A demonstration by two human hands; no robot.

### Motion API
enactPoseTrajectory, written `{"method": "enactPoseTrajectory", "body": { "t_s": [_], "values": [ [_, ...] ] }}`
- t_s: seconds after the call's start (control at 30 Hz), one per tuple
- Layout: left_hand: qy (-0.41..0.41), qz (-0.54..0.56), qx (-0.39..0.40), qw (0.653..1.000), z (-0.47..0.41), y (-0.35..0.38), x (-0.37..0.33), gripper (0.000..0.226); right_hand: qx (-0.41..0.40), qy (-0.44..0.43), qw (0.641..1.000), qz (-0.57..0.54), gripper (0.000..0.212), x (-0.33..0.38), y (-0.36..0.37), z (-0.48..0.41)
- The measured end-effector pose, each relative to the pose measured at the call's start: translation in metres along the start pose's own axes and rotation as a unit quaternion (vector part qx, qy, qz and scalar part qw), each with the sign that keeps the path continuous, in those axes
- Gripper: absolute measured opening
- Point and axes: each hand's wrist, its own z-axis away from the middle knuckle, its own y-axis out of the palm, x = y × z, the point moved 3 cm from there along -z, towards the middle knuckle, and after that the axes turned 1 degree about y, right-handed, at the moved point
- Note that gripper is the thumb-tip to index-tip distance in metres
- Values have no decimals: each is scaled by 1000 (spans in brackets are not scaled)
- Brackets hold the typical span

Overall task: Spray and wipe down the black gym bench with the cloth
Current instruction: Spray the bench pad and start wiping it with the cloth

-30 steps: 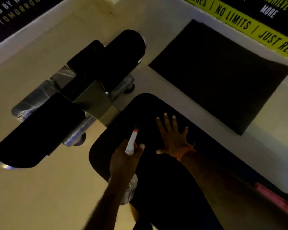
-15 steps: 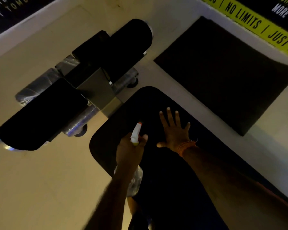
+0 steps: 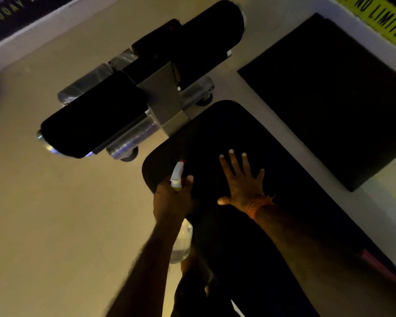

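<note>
The black gym bench pad (image 3: 217,133) runs from the centre toward the lower right. My left hand (image 3: 173,197) is shut on a clear spray bottle (image 3: 181,241) with a white nozzle, held over the pad's near-left corner and pointing up the pad. My right hand (image 3: 242,181) lies flat on the pad with its fingers spread, an orange thread band on the wrist. A pink cloth (image 3: 380,264) shows on the bench at the lower right, partly hidden behind my right forearm.
Two black roller pads (image 3: 94,124) on a grey metal frame (image 3: 165,99) stand at the head of the bench. A black floor mat (image 3: 329,92) lies to the right. A yellow-lettered wall banner (image 3: 384,21) runs along the top right. Beige floor lies to the left.
The view has shifted slightly; the roller pads sit higher in frame. My left hand with the bottle has edged forward along the pad. My right hand has stayed flat on the pad.
</note>
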Motion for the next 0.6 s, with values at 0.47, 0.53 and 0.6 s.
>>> {"method": "enactPoseTrajectory", "body": {
  "t_s": [0.47, 0.53, 0.6],
  "values": [
    [-43, -46, 12, 998, 58, -43, 49, 44, -40, 34, 998, -35, 122, 7, 14, 21],
    [-25, -51, 30, 998, 67, -41, 49, 46, -41, 32, 998, -35, 121, 2, 29, 38],
    [-11, -78, 67, 995, 75, -37, 47, 50, -36, 38, 998, -32, 122, -7, 43, 57]
  ]
}}
